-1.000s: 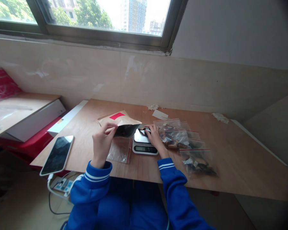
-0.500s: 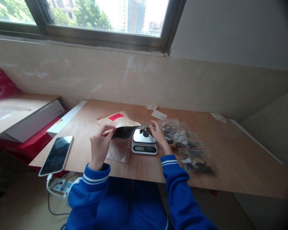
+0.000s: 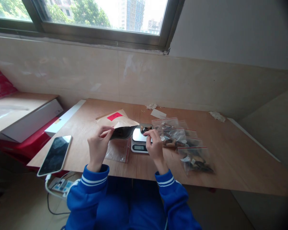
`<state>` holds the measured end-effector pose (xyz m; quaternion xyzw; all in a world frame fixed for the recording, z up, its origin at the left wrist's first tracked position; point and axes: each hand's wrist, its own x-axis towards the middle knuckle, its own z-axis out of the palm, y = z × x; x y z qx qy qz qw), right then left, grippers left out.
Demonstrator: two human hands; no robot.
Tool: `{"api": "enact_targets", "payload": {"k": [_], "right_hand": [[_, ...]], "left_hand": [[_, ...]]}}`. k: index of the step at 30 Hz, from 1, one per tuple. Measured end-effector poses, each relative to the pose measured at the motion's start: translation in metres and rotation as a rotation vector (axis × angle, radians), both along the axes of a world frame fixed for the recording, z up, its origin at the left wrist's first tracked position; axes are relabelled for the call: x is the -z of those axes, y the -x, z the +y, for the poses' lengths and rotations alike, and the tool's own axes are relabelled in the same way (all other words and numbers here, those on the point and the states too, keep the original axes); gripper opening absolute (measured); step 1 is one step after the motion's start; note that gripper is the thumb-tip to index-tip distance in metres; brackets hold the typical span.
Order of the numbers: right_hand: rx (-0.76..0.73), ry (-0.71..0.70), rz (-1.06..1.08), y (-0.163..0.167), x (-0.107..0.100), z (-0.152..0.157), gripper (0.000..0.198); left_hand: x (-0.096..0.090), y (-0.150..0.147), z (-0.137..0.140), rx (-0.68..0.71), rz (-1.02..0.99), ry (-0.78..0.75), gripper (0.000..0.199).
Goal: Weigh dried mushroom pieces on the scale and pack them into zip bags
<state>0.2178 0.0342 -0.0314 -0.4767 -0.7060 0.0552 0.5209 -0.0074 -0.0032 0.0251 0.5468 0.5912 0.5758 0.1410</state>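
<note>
My left hand (image 3: 98, 145) pinches the near edge of a brown paper pouch (image 3: 124, 120) with a red label, holding its mouth open toward the scale. The pouch's inside looks dark. A small white kitchen scale (image 3: 136, 136) stands right of it, its display lit. Dark dried pieces (image 3: 147, 128) lie on the scale's plate. Over the plate's near right part, my right hand (image 3: 155, 145) is closed, thumb and fingertips pinching what looks like one small dark piece. A flat clear zip bag (image 3: 117, 150) lies below the pouch, partly covered by it.
Several filled zip bags (image 3: 196, 159) lie right of the scale. A phone (image 3: 55, 155) on a charging cable rests at the left table edge. Behind the scale are a white card (image 3: 158, 113) and white crumpled bits (image 3: 151, 106); another white heap (image 3: 217, 116) sits back right.
My right hand has moved from the scale's far right side toward me, its fingers now pinched over the plate's near part. My left hand still holds the pouch in nearly the same place.
</note>
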Motion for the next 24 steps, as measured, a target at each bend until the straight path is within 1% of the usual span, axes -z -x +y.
{"api": "enact_targets", "payload": {"k": [2,4,7,9,11,13,14,16,17,18,19,20,21,22,23,24], "right_hand": [[0.056,0.053,-0.066,-0.001,0.01,0.003,0.03],[0.125,0.094,-0.131,-0.008,0.024,0.012,0.036],[0.15,0.132,-0.246,-0.019,0.045,0.024,0.044],[0.156,0.159,-0.271,-0.022,0.052,0.027,0.045],[0.15,0.194,-0.256,-0.021,0.05,0.025,0.044],[0.143,0.199,-0.196,-0.016,0.039,0.017,0.043],[0.149,0.176,-0.148,-0.012,0.03,0.01,0.042],[0.16,0.085,-0.039,0.0,0.008,-0.006,0.04],[0.142,0.027,0.007,0.007,-0.004,-0.015,0.037],[0.076,-0.019,0.015,0.015,-0.016,-0.024,0.034],[-0.04,-0.045,-0.026,0.025,-0.027,-0.032,0.034],[-0.193,-0.045,-0.124,0.034,-0.036,-0.039,0.036],[-0.309,-0.027,-0.221,0.044,-0.044,-0.044,0.038],[-0.367,0.013,-0.299,0.053,-0.049,-0.046,0.041],[-0.389,0.066,-0.37,0.062,-0.051,-0.047,0.043],[-0.371,0.131,-0.424,0.07,-0.052,-0.045,0.044]], "left_hand": [[0.0,0.001,-0.001,0.002,-0.002,0.0,0.007],[0.0,0.001,-0.002,0.007,-0.009,-0.004,0.007],[0.0,0.002,-0.003,0.006,-0.014,-0.008,0.009],[0.0,0.002,-0.003,0.003,-0.012,-0.008,0.01],[0.0,0.001,-0.003,0.003,-0.012,-0.003,0.01],[0.0,0.002,-0.003,0.002,-0.013,0.008,0.009],[0.0,0.002,-0.003,-0.003,-0.012,0.013,0.008],[0.001,0.002,-0.002,-0.008,-0.005,0.02,0.007],[0.002,0.002,-0.001,-0.005,-0.001,0.02,0.006],[0.002,0.002,0.0,0.002,0.002,0.019,0.006],[0.003,0.002,0.001,0.014,0.002,0.016,0.006],[0.004,0.002,0.001,0.026,0.001,0.012,0.006],[0.005,0.002,0.002,0.039,-0.001,0.006,0.006],[0.006,0.001,0.001,0.052,-0.001,0.0,0.006],[0.007,0.001,0.001,0.064,0.001,-0.006,0.006],[0.009,0.0,0.0,0.075,0.005,-0.01,0.007]]}}
